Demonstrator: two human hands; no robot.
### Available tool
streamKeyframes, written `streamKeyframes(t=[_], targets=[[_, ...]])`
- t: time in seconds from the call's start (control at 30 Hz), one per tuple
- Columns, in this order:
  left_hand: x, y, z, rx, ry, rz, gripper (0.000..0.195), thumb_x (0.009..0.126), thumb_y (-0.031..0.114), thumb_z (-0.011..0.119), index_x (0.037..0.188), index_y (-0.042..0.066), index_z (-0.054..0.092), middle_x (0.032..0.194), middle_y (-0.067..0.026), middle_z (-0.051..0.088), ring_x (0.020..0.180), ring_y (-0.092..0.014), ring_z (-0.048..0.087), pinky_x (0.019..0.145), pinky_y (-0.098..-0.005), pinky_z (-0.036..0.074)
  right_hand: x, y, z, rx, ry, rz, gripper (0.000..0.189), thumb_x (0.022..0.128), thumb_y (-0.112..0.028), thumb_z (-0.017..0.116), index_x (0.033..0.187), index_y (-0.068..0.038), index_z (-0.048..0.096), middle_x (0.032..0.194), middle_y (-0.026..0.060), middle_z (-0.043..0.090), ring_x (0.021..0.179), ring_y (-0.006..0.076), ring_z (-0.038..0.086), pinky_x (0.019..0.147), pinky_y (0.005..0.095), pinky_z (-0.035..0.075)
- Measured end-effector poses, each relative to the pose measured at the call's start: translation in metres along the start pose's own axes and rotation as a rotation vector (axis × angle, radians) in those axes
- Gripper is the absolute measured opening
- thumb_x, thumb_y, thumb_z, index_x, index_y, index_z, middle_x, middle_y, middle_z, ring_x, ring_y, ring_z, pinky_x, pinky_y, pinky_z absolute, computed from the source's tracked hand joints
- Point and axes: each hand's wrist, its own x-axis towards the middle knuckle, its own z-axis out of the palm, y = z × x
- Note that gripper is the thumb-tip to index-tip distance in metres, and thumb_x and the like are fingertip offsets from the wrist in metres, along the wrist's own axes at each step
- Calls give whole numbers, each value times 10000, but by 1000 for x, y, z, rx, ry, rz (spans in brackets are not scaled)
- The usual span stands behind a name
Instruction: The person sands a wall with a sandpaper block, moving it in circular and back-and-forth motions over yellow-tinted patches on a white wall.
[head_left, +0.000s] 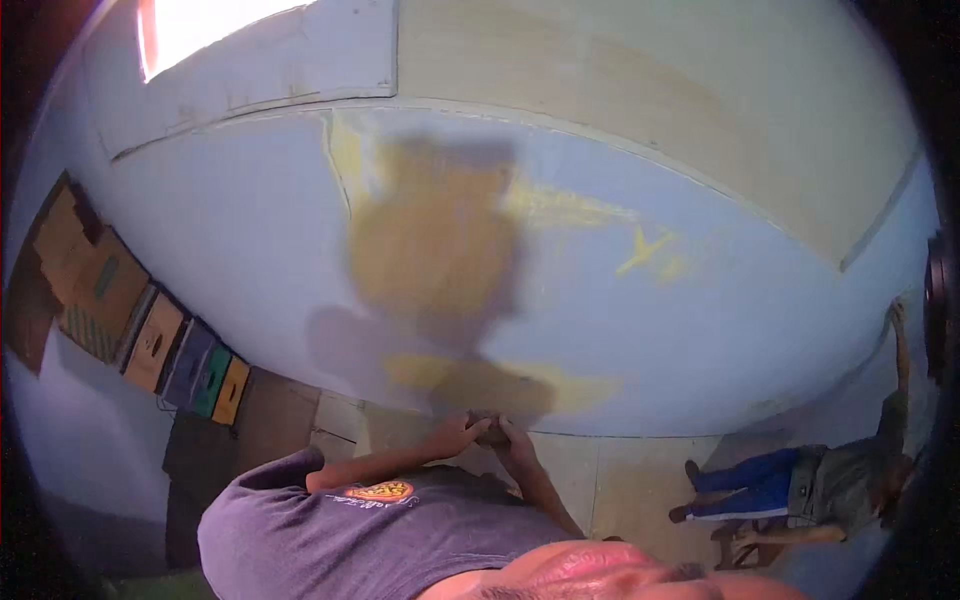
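Note:
My left hand (456, 437) and my right hand (516, 444) meet in front of my chest. Between them they grip a small brown object (489, 433), its kind too small and blurred to tell. Fingers and thumbs of both hands touch it. Before me stands a pale blue wall (600, 322) with rubbed-looking yellow patches (570, 206) and a yellow Y-shaped mark (643, 249). A dark, rounded shadow falls across the middle of this wall, over part of the yellow.
At the right, another person (847, 480) reaches one hand to the wall; their other hand is by a small wooden stand (727, 546). Coloured boxes (214, 379) and a cardboard box (101, 277) are stacked at the left. Pale floor tiles (637, 480) lie below the wall.

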Motion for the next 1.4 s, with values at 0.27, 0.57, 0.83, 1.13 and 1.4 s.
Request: streamKeyframes(t=[0.27,0.57,0.83,1.13,1.4], targets=[[-51,21,-51,-367,-102,-34,538,1047,384,534,1431,8,505,1262,-119,652,1015,-242,678,888,-379,536,-20,-21,67,-572,-1,-151,424,1051,-336,549,1233,37,637,1159,85,676,1064,174,627,949,347,488],[-80,115,-339,593,801,532,538,1025,253,551,1505,42,430,1536,-219,437,1385,-405,444,1155,-486,335,18,-185,178,-811,373,-1070,527,1109,-338,329,1411,56,504,1409,174,585,1338,306,526,1142,421,367],[-28,283,-487,1264,1104,1122,666,957,283,606,1564,156,361,1644,-83,302,1492,-296,312,1169,-508,291,138,-280,276,-1621,1012,-1740,538,998,-194,454,1507,-26,417,1571,173,415,1504,301,316,1207,536,187],[-7,267,-535,1505,1013,1039,716,935,381,599,1576,208,331,1648,28,291,1496,-199,295,1225,-476,246,125,-163,193,-2402,50,-1170,649,865,-12,540,1502,-89,441,1597,95,400,1504,231,327,1209,542,249],[-4,263,-544,1397,1002,1117,742,914,365,620,1581,232,323,1646,37,296,1504,-184,276,1230,-460,232,3,-358,282,-1476,1147,-1893,507,995,-46,419,1499,-80,460,1567,134,435,1488,346,321,1199,526,239]])
